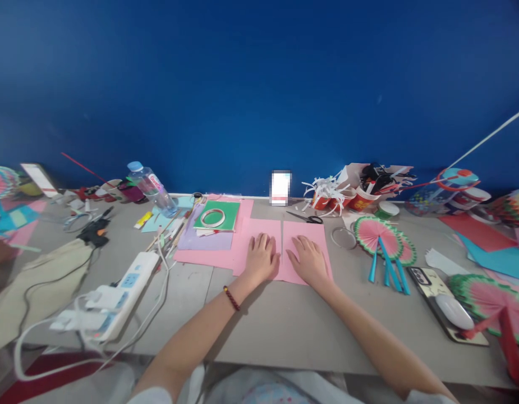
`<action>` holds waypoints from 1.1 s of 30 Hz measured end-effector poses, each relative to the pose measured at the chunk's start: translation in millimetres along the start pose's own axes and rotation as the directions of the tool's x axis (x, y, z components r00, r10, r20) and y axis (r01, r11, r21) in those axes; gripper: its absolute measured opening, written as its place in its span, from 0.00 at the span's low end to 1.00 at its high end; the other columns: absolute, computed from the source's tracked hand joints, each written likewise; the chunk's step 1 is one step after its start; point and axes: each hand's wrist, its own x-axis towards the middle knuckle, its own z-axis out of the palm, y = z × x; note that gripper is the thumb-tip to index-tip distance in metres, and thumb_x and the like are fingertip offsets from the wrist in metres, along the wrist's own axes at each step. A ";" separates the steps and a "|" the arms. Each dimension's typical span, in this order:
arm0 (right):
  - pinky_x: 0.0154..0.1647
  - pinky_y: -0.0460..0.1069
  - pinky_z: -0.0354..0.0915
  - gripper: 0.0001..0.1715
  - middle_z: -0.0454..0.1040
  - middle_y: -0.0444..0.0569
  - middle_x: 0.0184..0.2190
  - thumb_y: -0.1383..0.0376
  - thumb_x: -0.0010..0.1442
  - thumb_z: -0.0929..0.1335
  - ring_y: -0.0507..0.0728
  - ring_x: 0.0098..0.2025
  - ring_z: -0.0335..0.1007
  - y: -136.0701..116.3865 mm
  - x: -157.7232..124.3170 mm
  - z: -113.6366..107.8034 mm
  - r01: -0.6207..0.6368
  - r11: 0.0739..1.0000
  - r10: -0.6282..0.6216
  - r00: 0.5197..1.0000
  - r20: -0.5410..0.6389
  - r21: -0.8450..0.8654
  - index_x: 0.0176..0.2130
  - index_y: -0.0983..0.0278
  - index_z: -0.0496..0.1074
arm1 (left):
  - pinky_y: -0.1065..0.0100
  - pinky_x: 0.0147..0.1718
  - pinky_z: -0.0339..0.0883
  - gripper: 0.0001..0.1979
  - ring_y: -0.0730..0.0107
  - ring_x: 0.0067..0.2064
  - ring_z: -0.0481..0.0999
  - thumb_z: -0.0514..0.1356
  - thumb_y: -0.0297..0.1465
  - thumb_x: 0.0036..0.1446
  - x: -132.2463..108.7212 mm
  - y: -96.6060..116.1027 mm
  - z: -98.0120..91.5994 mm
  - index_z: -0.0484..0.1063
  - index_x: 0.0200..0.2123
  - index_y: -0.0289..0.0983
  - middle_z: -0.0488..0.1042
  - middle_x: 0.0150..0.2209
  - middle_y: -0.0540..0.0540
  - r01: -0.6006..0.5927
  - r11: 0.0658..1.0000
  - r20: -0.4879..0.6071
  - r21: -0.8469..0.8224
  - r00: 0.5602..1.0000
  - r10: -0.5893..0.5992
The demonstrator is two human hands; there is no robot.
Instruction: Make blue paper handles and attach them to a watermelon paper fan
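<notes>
My left hand (262, 258) lies flat with fingers spread on a pink paper sheet (253, 229). On a second pink sheet (290, 272), just to the right, my right hand (307, 259) rests in the same way. A narrow gap runs between the two sheets. Neither hand grips anything. Left of my left hand, a green paper pack (228, 210) with a roll of white tape (212, 218) on top lies over lilac paper (200, 241) and more pink paper. Black-handled scissors (312, 219) lie beyond my right hand, and a metal ring (343, 238) sits to its right.
A white power strip (133, 289) with cables and a leaning water bottle (156, 188) are on the left. Paper cups (362, 199) hold strips and tools at the back. Pleated watermelon fans (379, 238) and a phone with a white mouse (454, 312) lie right.
</notes>
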 end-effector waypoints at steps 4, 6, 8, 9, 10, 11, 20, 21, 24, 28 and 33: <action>0.64 0.59 0.41 0.38 0.54 0.59 0.64 0.49 0.63 0.55 0.63 0.66 0.44 -0.7 -3.9 9.0 0.008 1.000 -0.006 0.999 0.051 -0.025 0.62 0.71 0.55 | 0.45 0.61 0.41 0.28 0.52 0.66 0.47 0.44 0.40 0.62 -2.8 -1.1 10.9 0.54 0.62 0.34 0.52 0.65 0.37 0.005 0.999 0.036 0.041 0.999 -0.007; 0.65 0.59 0.39 0.40 0.51 0.58 0.65 0.48 0.63 0.54 0.62 0.67 0.42 0.2 -5.0 12.1 0.011 0.999 -0.009 0.997 0.078 -0.032 0.64 0.71 0.52 | 0.44 0.61 0.39 0.29 0.52 0.66 0.46 0.43 0.41 0.62 -3.3 -2.1 13.3 0.52 0.63 0.35 0.50 0.66 0.38 0.002 0.998 0.051 0.055 0.999 -0.005; 0.65 0.59 0.38 0.40 0.50 0.57 0.65 0.47 0.63 0.53 0.62 0.67 0.41 1.4 -5.4 13.3 0.013 0.999 -0.010 0.996 0.088 -0.033 0.64 0.70 0.51 | 0.44 0.61 0.39 0.29 0.52 0.66 0.45 0.42 0.42 0.62 -3.2 -2.8 13.2 0.51 0.64 0.35 0.49 0.66 0.39 0.003 0.998 0.057 0.063 0.998 -0.006; 0.65 0.59 0.38 0.40 0.50 0.57 0.65 0.47 0.63 0.53 0.62 0.67 0.41 2.2 -5.5 13.2 0.017 0.999 -0.014 0.996 0.088 -0.034 0.64 0.70 0.51 | 0.45 0.61 0.39 0.30 0.51 0.66 0.45 0.42 0.42 0.63 -3.2 -2.9 12.5 0.51 0.64 0.35 0.49 0.66 0.39 0.003 0.998 0.057 0.066 0.998 -0.006; 0.65 0.59 0.38 0.40 0.50 0.57 0.65 0.47 0.63 0.53 0.62 0.67 0.41 3.4 -5.5 12.9 0.022 0.999 -0.018 0.996 0.086 -0.035 0.64 0.70 0.51 | 0.45 0.61 0.39 0.30 0.51 0.66 0.45 0.41 0.42 0.63 -3.2 -3.0 11.7 0.51 0.64 0.35 0.49 0.66 0.39 0.002 0.998 0.058 0.067 0.998 -0.005; 0.65 0.58 0.38 0.40 0.50 0.57 0.65 0.47 0.63 0.53 0.62 0.67 0.41 5.1 -5.6 12.3 0.025 0.999 -0.022 0.996 0.084 -0.037 0.64 0.70 0.51 | 0.45 0.61 0.39 0.30 0.51 0.66 0.45 0.41 0.43 0.63 -3.2 -3.1 10.9 0.51 0.64 0.34 0.49 0.66 0.38 0.001 0.998 0.059 0.068 0.998 -0.005; 0.65 0.60 0.36 0.39 0.52 0.58 0.65 0.48 0.63 0.53 0.62 0.67 0.42 27.8 -4.0 6.8 -0.010 0.998 0.017 0.996 0.092 -0.069 0.64 0.70 0.51 | 0.44 0.61 0.39 0.30 0.51 0.67 0.45 0.40 0.43 0.63 -4.0 -7.5 11.7 0.51 0.64 0.35 0.49 0.66 0.39 0.010 0.997 0.066 0.071 0.998 -0.014; 0.65 0.60 0.36 0.39 0.51 0.58 0.65 0.48 0.63 0.54 0.62 0.67 0.42 27.6 -3.4 6.6 -0.013 0.998 0.019 0.995 0.097 -0.066 0.64 0.70 0.51 | 0.44 0.61 0.39 0.30 0.51 0.66 0.45 0.40 0.42 0.63 -3.7 -7.8 11.5 0.51 0.64 0.35 0.49 0.66 0.39 0.011 0.998 0.069 0.069 0.998 -0.016; 0.65 0.60 0.37 0.39 0.51 0.58 0.65 0.48 0.63 0.55 0.62 0.67 0.42 25.0 -1.5 6.2 -0.024 0.998 0.029 0.995 0.098 -0.051 0.63 0.70 0.53 | 0.45 0.61 0.40 0.29 0.51 0.66 0.46 0.41 0.42 0.63 -2.9 -7.9 9.3 0.51 0.64 0.34 0.50 0.66 0.38 0.014 0.998 0.076 0.064 0.997 -0.019; 0.64 0.60 0.40 0.37 0.54 0.59 0.64 0.49 0.62 0.56 0.63 0.66 0.44 22.8 0.3 6.0 -0.028 0.999 0.029 0.997 0.066 -0.022 0.62 0.68 0.55 | 0.45 0.60 0.42 0.30 0.50 0.66 0.48 0.43 0.43 0.62 -4.7 -2.7 3.0 0.53 0.63 0.35 0.52 0.65 0.38 -0.004 0.999 0.081 0.038 0.997 0.001; 0.64 0.61 0.43 0.35 0.56 0.57 0.63 0.55 0.60 0.59 0.63 0.65 0.46 23.7 2.1 1.3 -0.041 0.999 0.040 0.999 0.031 0.029 0.62 0.67 0.55 | 0.51 0.59 0.50 0.27 0.54 0.63 0.56 0.46 0.43 0.61 -8.9 9.8 -5.0 0.59 0.59 0.37 0.60 0.62 0.40 -0.095 0.993 0.069 -0.076 0.993 0.100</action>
